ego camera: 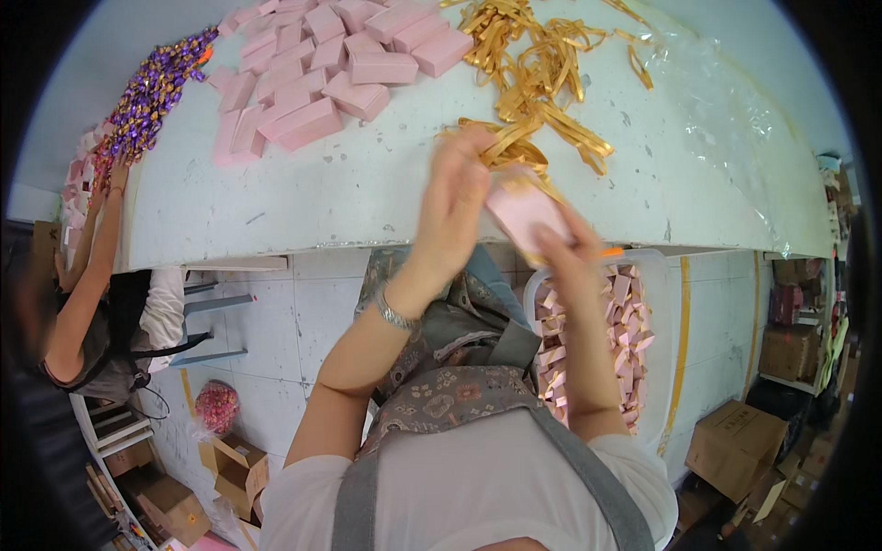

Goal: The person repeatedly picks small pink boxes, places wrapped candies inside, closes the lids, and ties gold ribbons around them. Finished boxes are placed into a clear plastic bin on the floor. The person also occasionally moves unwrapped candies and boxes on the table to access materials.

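Observation:
My right hand (575, 251) grips a small pink box (527, 210) above the table's front edge, with a gold band across its upper end. My left hand (462, 172) is raised just left of the box, fingers bent and blurred; whether it pinches the gold ribbon cannot be told. Behind both hands lies a tangled heap of gold ribbon loops (534, 82) on the white table (413, 186). Many closed pink boxes (303, 124) are piled at the back left of the table.
Below the table edge on the right stands a clear plastic bin (658, 330) full of ribboned pink boxes. Purple and gold wrapped sweets (148, 96) lie at far left, where a co-worker's arms (96, 255) reach in. Clear plastic film (723, 131) covers the table's right part.

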Demonstrator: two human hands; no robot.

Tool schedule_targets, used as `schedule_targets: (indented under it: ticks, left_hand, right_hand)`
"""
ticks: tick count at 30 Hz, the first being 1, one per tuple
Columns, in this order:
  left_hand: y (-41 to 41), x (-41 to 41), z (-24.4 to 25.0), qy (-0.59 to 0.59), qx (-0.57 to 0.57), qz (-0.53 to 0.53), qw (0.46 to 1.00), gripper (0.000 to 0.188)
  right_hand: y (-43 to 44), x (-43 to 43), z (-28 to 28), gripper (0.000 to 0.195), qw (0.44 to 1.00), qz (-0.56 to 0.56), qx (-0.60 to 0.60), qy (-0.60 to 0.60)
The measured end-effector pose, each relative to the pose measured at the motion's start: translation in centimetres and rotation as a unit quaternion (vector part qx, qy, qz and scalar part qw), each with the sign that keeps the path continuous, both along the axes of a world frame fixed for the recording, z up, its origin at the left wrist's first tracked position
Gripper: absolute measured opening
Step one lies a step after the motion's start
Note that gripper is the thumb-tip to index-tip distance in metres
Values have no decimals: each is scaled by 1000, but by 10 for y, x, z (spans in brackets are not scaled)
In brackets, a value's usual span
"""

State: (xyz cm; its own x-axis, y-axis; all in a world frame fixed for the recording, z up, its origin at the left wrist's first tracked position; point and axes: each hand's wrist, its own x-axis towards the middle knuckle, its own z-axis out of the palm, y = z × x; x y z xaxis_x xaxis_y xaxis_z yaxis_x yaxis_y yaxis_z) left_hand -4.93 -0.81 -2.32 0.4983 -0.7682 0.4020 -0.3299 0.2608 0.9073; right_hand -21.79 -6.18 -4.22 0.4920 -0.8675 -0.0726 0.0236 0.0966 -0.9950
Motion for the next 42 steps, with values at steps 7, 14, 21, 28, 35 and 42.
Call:
schedule_targets:
  ticks: [7,14,21,28,35,42]
  left_hand:
    - [-34,142,-44,-589,187,268,739,54]
    - [17,81,0,-488,248,47,836,34]
    - [18,122,-33,-257,212,123,935,58]
    - [28,95,-14,-225,297,27,928,73]
    - [33,83,3,-218,287,20,933,61]
    - [31,86,-2,65,235,-7,970,51]
  right_hand:
    - [-60,-133,38,22,958,133,-147,210]
    - [-33,51,12,10,904,55,-408,116]
    - [-108,68,-6,13,803,32,-554,219]
    - [-116,16,7,13,795,123,-578,138]
    - [-70,10,16,6,722,17,-604,337]
    - [-71,38,0,9,760,17,-600,248]
